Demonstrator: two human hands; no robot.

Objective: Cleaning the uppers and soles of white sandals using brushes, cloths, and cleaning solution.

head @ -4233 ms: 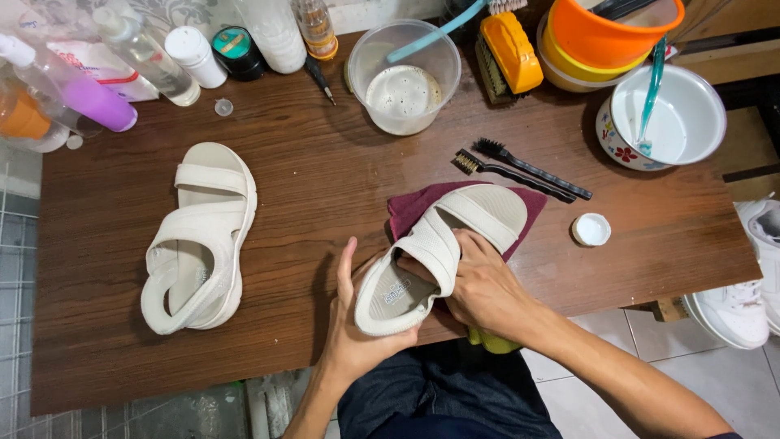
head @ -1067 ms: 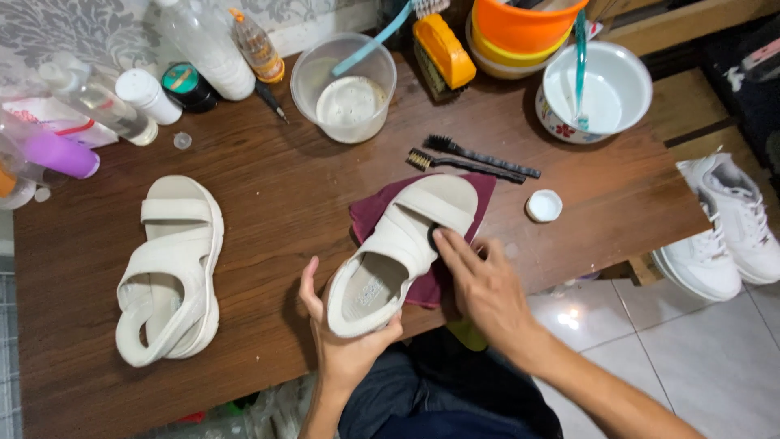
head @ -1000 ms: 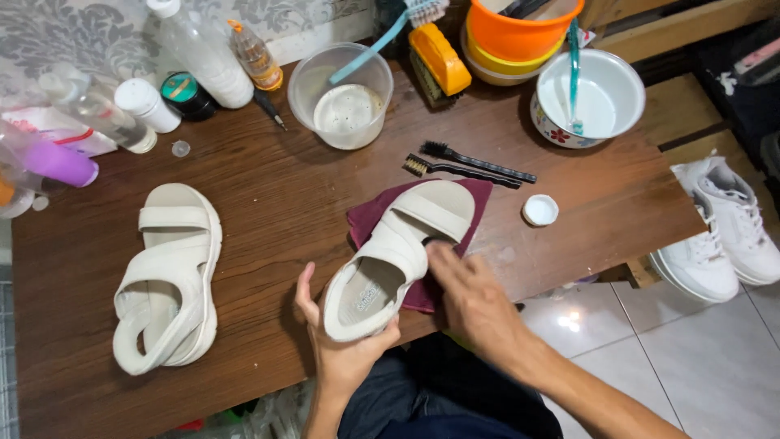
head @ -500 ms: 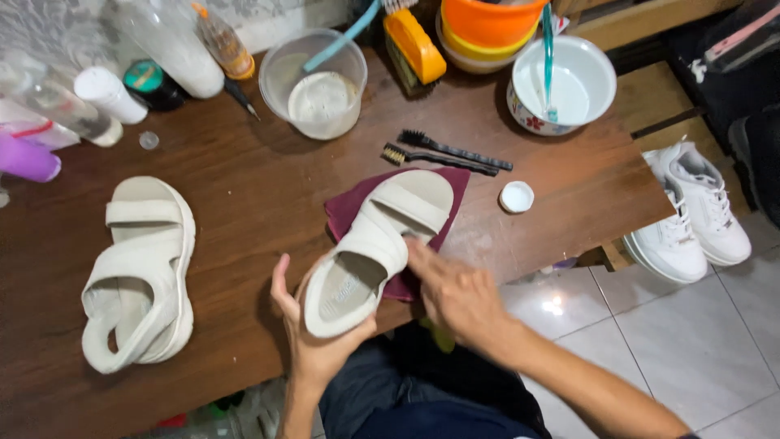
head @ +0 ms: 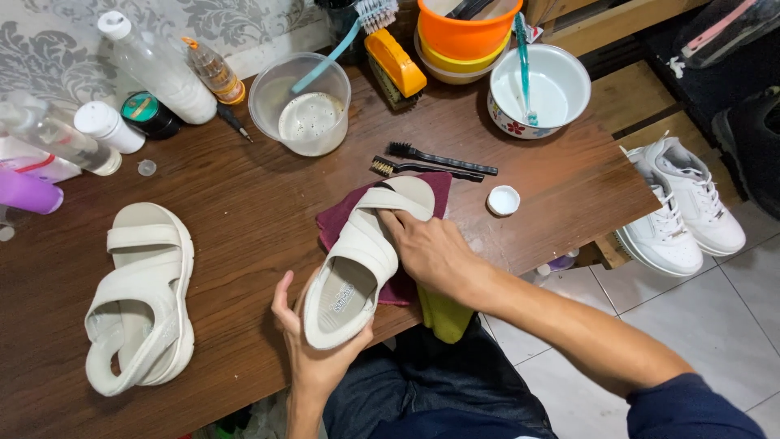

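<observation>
White sandal (head: pixel 361 256) held at near edge of wooden bench (head: pixel 244 211), toe resting on maroon cloth (head: pixel 406 244). Heel cupped from below by left hand (head: pixel 313 354), fingers curled around sole. Right hand (head: pixel 431 252) laid on sandal's strap side, fingers pressed against it. Second sandal (head: pixel 138 297) lies well apart at left. Two brushes (head: pixel 435 162) lie just beyond cloth.

A second white strapped sandal (head: pixel 140 297) lies left on the brown wooden table (head: pixel 244 211), near two black-handled brushes (head: pixel 435 162) and a clear plastic tub (head: pixel 302 103).
</observation>
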